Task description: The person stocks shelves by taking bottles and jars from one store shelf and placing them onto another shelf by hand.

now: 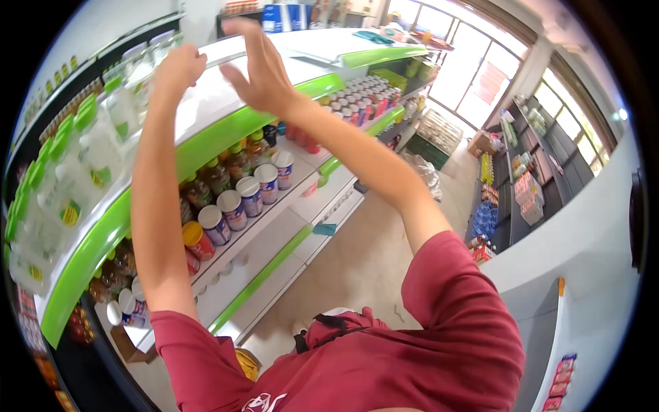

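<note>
Both of my hands are raised over the white top shelf (pixel 295 67) with its green front edge. My left hand (pixel 180 69) is closed near the clear green-capped bottles (pixel 96 141); whatever its fingers may hold is hidden. My right hand (pixel 261 72) has its fingers stretched out and its thumb apart, with nothing in it. Below them, a lower shelf carries white-lidded cans (pixel 232 209), a yellow-lidded red can (pixel 198 240) and dark bottles (pixel 218 177).
More small jars (pixel 357 103) fill the shelf farther along. A wire crate (pixel 439 130) stands on the floor near the glass doors. Dark shelving (pixel 532 165) with goods lines the right side. A teal cloth (pixel 325 229) lies on the lowest shelf.
</note>
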The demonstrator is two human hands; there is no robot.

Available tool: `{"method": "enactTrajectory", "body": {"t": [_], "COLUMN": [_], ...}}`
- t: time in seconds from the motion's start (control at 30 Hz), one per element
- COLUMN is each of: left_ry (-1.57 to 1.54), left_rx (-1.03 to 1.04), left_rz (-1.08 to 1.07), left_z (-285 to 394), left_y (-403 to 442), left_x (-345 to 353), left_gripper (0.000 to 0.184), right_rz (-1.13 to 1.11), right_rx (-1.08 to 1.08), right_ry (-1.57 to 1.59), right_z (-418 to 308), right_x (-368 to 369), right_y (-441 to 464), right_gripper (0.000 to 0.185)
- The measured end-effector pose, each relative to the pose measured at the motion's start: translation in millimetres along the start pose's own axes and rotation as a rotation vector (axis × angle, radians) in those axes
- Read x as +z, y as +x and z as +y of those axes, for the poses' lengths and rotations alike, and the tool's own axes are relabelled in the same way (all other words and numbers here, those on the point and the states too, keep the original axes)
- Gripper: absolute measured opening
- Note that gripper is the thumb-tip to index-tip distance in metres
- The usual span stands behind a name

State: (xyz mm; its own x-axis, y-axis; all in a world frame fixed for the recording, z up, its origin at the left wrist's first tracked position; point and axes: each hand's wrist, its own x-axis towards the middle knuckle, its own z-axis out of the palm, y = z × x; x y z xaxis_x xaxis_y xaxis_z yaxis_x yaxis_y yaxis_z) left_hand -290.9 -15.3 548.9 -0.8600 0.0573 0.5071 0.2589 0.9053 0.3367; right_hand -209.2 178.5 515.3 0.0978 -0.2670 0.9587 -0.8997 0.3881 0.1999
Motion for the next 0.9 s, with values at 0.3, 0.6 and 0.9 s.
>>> {"method": "enactTrajectory", "body": {"t": [0.3, 0.6, 0.9], "left_ry": [-0.833, -1.417, -0.853], "left_rx": [0.590, -0.602, -1.006], "left_rz": [-0.522, -1.793, -1.920], "left_z": [119, 141, 124], "left_y": [-198, -595, -712], "left_x": [24, 347, 434], "left_gripper": [0.025, 0.049, 0.037], "right_rz": [-0.247, 0.341, 1.833], "right_rx": [1.388, 3.177, 2.569], "right_ry": [-0.404, -1.091, -1.130], "right_z": [-259, -989, -1127], "right_x": [-234, -314, -162], "right_y": [-456, -638, -595], "right_gripper": [0.015, 0.029, 0.028]}}
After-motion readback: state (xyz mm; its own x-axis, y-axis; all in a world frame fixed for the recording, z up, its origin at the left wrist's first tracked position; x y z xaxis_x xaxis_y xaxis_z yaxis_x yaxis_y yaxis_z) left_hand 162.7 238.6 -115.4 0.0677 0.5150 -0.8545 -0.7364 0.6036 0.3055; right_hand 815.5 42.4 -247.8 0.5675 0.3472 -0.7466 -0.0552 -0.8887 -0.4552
